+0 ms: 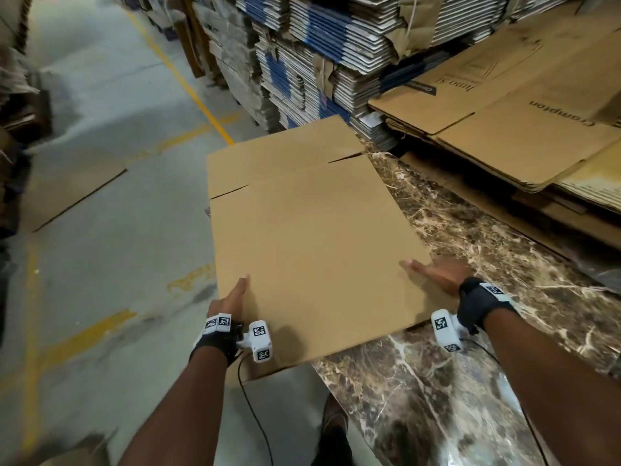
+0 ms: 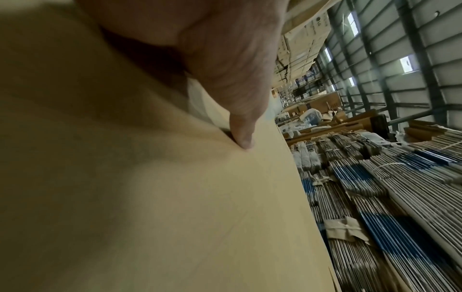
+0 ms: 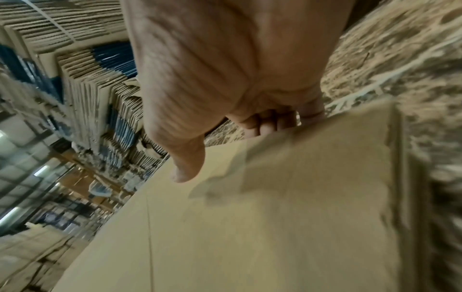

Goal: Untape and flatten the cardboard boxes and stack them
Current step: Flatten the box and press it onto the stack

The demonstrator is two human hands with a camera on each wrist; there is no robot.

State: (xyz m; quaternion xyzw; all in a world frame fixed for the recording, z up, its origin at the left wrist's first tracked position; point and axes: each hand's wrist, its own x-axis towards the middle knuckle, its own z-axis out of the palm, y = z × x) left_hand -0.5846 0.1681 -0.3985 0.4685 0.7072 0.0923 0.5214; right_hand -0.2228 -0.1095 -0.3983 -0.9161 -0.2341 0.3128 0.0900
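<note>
A flattened brown cardboard box lies tilted, partly over the marble table and partly out over the floor. My left hand grips its left edge near the front, thumb on top; the fingers underneath are hidden. My right hand grips the right edge. In the left wrist view the thumb presses on the box. In the right wrist view the thumb lies on top of the box and the fingers curl under its edge.
A pile of flattened printed boxes lies on the table at the right. Tall bundles of flat cartons stand behind. A loose cardboard sheet lies on the concrete floor at the left, near yellow floor lines.
</note>
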